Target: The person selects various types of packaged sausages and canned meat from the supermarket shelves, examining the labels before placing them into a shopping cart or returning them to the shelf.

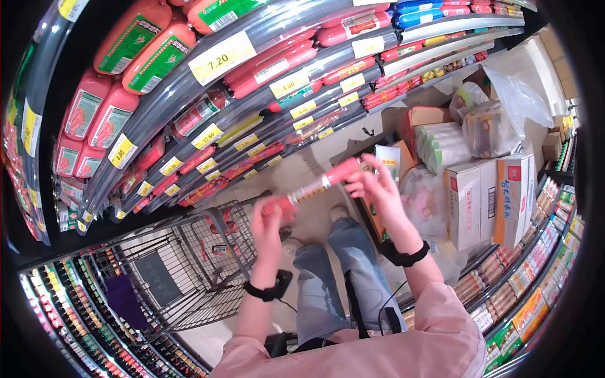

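Observation:
A red packaged sausage (310,189) with a whitish label around its middle is held slantwise in front of my body, above the floor. My left hand (267,222) is closed around its lower left end, which is smeared by motion. At the upper right end, my right hand (373,187) pinches the sausage between thumb and fingers, with the other fingers loosely curled. Both wrists carry black bands. The label's print is too blurred to read.
Shelves of sausages with price tags (222,58) rise ahead and left. A wire shopping cart (165,277) with a few red packs stands at lower left. Cardboard boxes (471,201) and bagged goods (488,129) crowd the floor at right. More stocked shelves (529,271) line the lower right.

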A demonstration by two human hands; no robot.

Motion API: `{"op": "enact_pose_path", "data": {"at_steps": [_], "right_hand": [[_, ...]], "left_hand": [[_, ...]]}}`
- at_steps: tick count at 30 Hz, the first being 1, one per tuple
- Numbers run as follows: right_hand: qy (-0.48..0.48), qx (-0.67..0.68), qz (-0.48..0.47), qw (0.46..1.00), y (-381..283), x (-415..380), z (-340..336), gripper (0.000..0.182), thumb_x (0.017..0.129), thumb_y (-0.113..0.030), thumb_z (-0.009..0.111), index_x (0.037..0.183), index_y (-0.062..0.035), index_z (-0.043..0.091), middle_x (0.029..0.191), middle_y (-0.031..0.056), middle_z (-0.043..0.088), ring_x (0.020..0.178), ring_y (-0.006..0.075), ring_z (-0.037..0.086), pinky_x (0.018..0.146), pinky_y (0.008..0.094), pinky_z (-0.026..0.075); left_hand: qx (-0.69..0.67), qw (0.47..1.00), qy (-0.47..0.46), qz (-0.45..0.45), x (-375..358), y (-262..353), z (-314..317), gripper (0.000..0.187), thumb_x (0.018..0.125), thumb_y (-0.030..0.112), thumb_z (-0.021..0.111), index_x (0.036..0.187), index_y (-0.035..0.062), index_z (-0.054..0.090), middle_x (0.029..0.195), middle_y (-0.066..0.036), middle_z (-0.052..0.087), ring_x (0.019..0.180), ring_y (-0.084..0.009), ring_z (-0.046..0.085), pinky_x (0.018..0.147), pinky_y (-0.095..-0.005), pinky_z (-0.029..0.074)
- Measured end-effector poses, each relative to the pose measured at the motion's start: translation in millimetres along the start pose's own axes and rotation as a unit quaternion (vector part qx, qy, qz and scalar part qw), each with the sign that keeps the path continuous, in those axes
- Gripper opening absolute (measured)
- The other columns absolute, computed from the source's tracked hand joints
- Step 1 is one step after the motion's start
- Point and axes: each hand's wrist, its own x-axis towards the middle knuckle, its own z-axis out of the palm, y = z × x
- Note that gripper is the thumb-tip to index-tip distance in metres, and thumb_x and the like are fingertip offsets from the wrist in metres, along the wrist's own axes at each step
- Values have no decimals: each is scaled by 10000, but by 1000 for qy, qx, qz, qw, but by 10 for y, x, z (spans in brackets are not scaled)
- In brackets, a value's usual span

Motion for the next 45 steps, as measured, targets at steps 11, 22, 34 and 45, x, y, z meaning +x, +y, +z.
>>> {"op": "enact_pose_path", "data": {"at_steps": [11, 22, 34, 45], "right_hand": [[51, -76, 56, 994, 504, -318, -789, 281, 896, -106, 417, 1172, -55, 399, 904, 91, 593, 807, 132, 573, 732, 248, 447], [183, -49, 123, 974, 815, -893, -1430, 227, 866, -32, 420, 1091, -26, 444, 852, 81, 590, 754, 113, 558, 689, 222, 446], [113, -103, 103, 983, 792, -594, -1236, 208, 874, -33, 435, 1081, -12, 447, 846, 70, 578, 796, 119, 560, 720, 236, 455], [52, -352, 120, 927, 862, -464, -837, 222, 839, -105, 528, 1045, -37, 484, 809, 93, 597, 753, 183, 607, 683, 275, 473]], "left_hand": [[-75, 987, -6, 143, 2053, 1019, -52, 223, 888, 138, 480, 1051, -11, 510, 987, -133, 602, 880, -198, 598, 715, -252, 473], [210, 968, 114, 77, 2795, 1202, -16, 229, 743, 313, 690, 772, 123, 565, 581, 30, 515, 342, -56, 356, 322, -196, 224], [209, 956, 126, 162, 1926, 739, 18, 287, 858, 163, 545, 1083, 13, 450, 630, -38, 547, 429, -76, 450, 396, -188, 305], [641, 578, 130, 488, 2394, 929, 208, 224, 768, 186, 628, 946, 54, 594, 948, -117, 569, 878, -311, 536, 803, -381, 406]]}}
